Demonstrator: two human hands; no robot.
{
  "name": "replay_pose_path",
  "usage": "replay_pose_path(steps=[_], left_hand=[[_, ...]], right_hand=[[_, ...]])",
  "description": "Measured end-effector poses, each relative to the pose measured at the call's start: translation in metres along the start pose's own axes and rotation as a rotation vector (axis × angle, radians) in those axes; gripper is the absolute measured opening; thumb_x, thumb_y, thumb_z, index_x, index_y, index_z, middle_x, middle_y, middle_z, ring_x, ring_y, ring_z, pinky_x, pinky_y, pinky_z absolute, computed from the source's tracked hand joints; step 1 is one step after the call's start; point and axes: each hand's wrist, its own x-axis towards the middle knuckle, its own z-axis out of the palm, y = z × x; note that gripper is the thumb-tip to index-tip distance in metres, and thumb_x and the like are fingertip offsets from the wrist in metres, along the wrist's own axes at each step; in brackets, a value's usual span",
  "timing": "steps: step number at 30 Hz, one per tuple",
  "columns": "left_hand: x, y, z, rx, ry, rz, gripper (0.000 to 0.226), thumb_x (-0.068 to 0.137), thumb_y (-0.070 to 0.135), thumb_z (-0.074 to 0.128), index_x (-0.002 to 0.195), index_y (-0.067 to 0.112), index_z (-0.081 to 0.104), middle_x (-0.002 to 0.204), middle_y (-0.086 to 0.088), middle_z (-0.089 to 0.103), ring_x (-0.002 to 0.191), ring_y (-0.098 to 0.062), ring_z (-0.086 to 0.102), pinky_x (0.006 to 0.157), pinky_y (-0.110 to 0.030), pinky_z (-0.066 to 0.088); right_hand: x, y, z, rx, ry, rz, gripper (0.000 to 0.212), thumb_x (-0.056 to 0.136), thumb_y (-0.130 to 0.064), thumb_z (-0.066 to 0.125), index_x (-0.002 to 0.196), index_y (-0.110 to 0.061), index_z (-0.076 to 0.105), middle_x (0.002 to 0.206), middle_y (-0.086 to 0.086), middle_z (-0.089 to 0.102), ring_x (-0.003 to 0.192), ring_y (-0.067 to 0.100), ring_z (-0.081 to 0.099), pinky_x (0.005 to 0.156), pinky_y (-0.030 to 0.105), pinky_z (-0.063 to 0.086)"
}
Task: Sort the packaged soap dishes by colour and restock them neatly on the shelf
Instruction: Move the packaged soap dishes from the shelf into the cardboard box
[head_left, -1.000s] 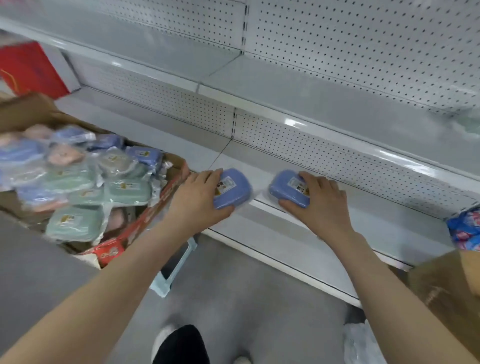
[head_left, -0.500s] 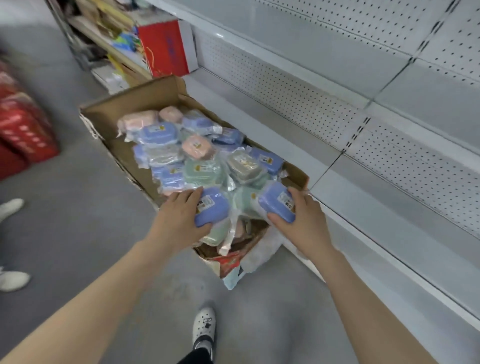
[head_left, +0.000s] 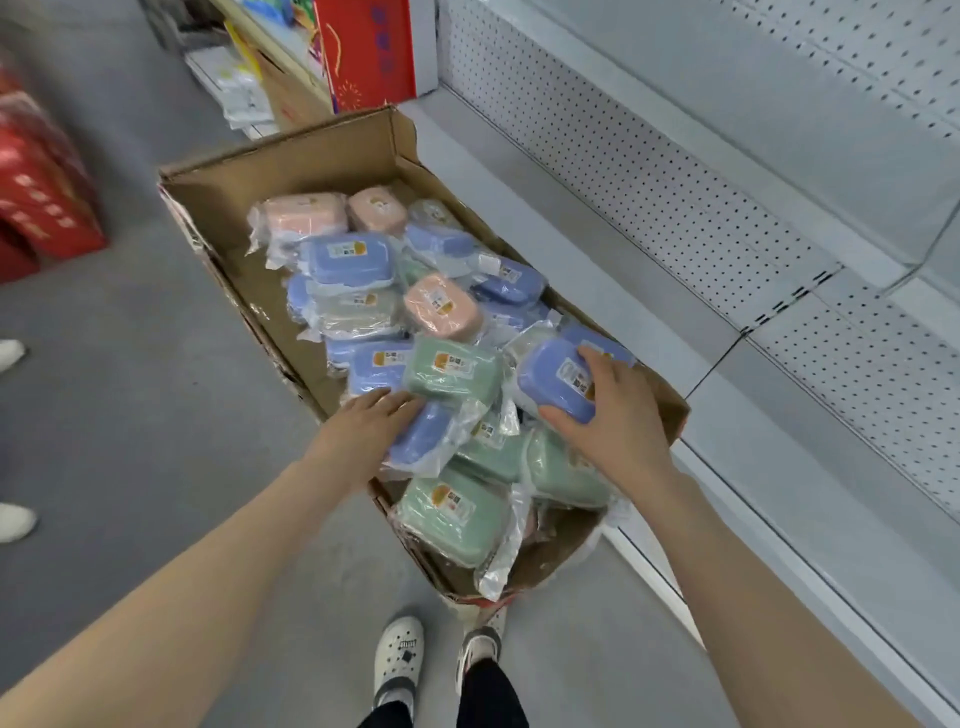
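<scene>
White shoes stand on the grey floor beside an open cardboard box of wrapped soap dishes. Green soap dishes lie at its near end. Just beyond, the left hand curls round a blue soap dish in loose wrap. The right hand grips a second blue soap dish between thumb and fingers. Pink soap dishes lie among blue ones at the far end. A bare white shelf runs along the right. The slack, glossy wrappers may slide in either grip, dropping a dish back into the mixed pile.
</scene>
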Motion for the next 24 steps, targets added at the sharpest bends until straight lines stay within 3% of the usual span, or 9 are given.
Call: replay_pose_path(steps=[3,5,7,14,18,21,24], left_hand=[[-0.002,0.002,-0.005,-0.063,0.079,-0.029,0.074,0.087,0.006,0.059,0.152,0.024,0.026,0.154,-0.004,0.03,0.14,-0.03,0.031,0.113,-0.039,0.032],[-0.003,0.006,-0.015,-0.113,0.245,-0.038,0.066,0.075,-0.005,0.068,0.136,0.016,0.053,0.137,-0.012,0.051,0.122,-0.038,0.051,0.096,-0.043,0.048],[0.003,0.007,-0.02,-0.122,0.358,-0.082,0.07,0.061,-0.011,0.071,0.127,0.011,0.06,0.126,-0.014,0.059,0.109,-0.038,0.06,0.085,-0.043,0.055],[0.038,0.019,-0.025,-0.091,0.287,-0.081,0.064,0.084,0.01,0.067,0.144,0.013,0.045,0.146,-0.011,0.046,0.131,-0.035,0.047,0.107,-0.043,0.038],[0.042,0.019,-0.018,-0.094,0.278,-0.078,0.066,0.077,0.014,0.077,0.138,0.011,0.052,0.137,-0.012,0.055,0.122,-0.034,0.055,0.101,-0.04,0.045],[0.042,0.019,-0.02,-0.129,0.256,-0.083,0.061,0.093,0.021,0.059,0.149,0.015,0.035,0.152,-0.008,0.037,0.137,-0.031,0.037,0.113,-0.038,0.031],[0.041,0.018,-0.028,-0.126,0.254,-0.076,0.058,0.095,0.024,0.055,0.149,0.017,0.034,0.153,-0.006,0.036,0.138,-0.029,0.035,0.112,-0.038,0.031]], right_hand=[[0.037,-0.005,0.004,-0.027,-0.027,-0.064,0.077,0.082,-0.059,0.062,0.144,-0.019,0.038,0.134,0.009,0.053,0.122,0.031,0.047,0.098,0.045,0.042],[0.063,-0.011,0.009,-0.085,-0.035,-0.101,0.075,0.084,-0.059,0.059,0.145,-0.022,0.036,0.136,0.007,0.051,0.123,0.03,0.046,0.098,0.044,0.041],[0.089,-0.016,0.018,-0.133,-0.069,-0.154,0.072,0.085,-0.058,0.057,0.144,-0.024,0.036,0.136,0.008,0.05,0.122,0.03,0.046,0.097,0.043,0.04],[0.139,-0.029,0.055,-0.274,-0.154,-0.275,0.074,0.091,-0.058,0.05,0.15,-0.02,0.027,0.143,0.015,0.04,0.129,0.037,0.038,0.1,0.048,0.039],[0.143,-0.03,0.061,-0.342,-0.191,-0.297,0.076,0.096,-0.058,0.039,0.154,-0.018,0.012,0.152,0.018,0.026,0.138,0.038,0.027,0.105,0.053,0.035],[0.14,-0.029,0.058,-0.385,-0.197,-0.317,0.076,0.097,-0.059,0.036,0.155,-0.019,0.007,0.155,0.018,0.021,0.141,0.038,0.023,0.107,0.055,0.031],[0.135,-0.027,0.047,-0.419,-0.212,-0.333,0.072,0.098,-0.058,0.031,0.156,-0.022,0.008,0.158,0.015,0.018,0.144,0.037,0.02,0.113,0.054,0.024]])
